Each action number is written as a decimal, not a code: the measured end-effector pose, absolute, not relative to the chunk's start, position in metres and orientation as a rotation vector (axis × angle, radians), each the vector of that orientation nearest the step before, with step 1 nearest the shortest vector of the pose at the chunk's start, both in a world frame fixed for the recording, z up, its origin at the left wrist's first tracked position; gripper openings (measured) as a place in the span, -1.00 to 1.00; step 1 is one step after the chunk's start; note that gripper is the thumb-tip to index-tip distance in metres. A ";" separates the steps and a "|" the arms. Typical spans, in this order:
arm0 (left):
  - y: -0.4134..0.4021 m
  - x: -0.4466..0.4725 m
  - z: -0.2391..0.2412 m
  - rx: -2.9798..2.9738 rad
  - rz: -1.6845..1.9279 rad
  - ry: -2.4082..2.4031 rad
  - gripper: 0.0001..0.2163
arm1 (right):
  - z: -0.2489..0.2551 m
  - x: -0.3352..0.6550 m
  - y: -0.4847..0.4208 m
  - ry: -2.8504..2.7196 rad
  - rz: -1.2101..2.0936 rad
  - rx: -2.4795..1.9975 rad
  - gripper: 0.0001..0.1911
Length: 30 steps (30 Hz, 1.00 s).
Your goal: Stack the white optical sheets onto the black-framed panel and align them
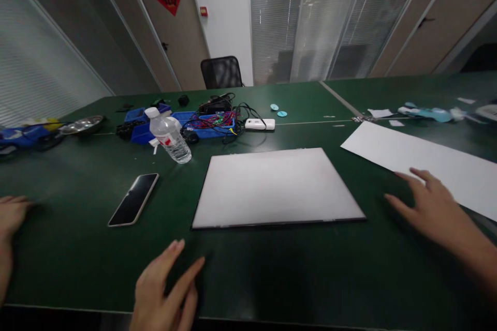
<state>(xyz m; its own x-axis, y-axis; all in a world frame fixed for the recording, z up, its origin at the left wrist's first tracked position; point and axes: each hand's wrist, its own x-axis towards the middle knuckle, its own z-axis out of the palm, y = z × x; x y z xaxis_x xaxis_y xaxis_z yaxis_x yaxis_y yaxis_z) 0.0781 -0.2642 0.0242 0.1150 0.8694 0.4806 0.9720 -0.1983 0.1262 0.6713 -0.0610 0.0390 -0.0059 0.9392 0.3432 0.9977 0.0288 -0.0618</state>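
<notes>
A flat white rectangular panel [275, 186] with a thin dark edge lies on the green table in front of me. My left hand [166, 289] is near the front edge, below the panel's left corner. Its fingers are apart and hold nothing. To the panel's right is my right hand [430, 207], fingers spread and nothing between them. It overlaps the near edge of a long white sheet [419, 152]; whether it touches the sheet I cannot tell. A phone [135, 199] lies dark-screened left of the panel.
Another person's hand [11, 214] rests at the far left. A water bottle [169, 137] leans behind the phone. Blue bins [180, 118] with tangled wires, a white power strip [259, 124] and light-blue discs [282, 114] are farther back. A chair [221, 72] stands beyond the table [310, 274].
</notes>
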 end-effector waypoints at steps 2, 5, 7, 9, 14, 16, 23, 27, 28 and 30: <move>-0.233 0.069 0.026 -2.208 -0.644 -1.846 -0.57 | 0.036 0.707 -0.026 -1.945 -0.263 -2.203 0.00; -0.196 0.058 0.019 -2.183 -0.519 -2.038 -0.50 | 0.023 0.737 -0.006 -1.784 -0.144 -2.401 0.06; -0.185 0.054 0.011 -2.155 -0.470 -2.146 -0.45 | 0.018 0.737 -0.008 -1.724 -0.135 -2.466 0.03; -0.182 0.054 0.005 -2.152 -0.433 -2.204 -0.42 | 0.018 0.724 -0.015 -1.726 -0.204 -2.500 -0.02; -0.183 0.055 0.004 -2.144 -0.425 -2.262 -0.36 | 0.028 0.676 -0.032 -1.797 -0.252 -2.700 -0.32; -0.182 0.054 0.005 -2.151 -0.409 -2.268 -0.35 | 0.031 0.661 -0.039 -1.840 -0.281 -2.728 -0.44; -0.180 0.053 0.005 -2.149 -0.397 -2.275 -0.36 | 0.054 0.589 -0.091 -1.783 -0.459 -2.516 -0.52; -0.180 0.051 0.003 -2.148 -0.410 -2.266 -0.37 | 0.053 0.519 -0.120 -1.928 -0.328 -1.818 -0.57; -0.180 0.051 0.002 -2.151 -0.414 -2.262 -0.37 | 0.051 0.503 -0.124 -1.987 -0.272 -1.667 -0.60; -0.180 0.050 0.002 -2.161 -0.419 -2.253 -0.38 | 0.043 0.478 -0.125 -2.101 -0.193 -1.479 -0.66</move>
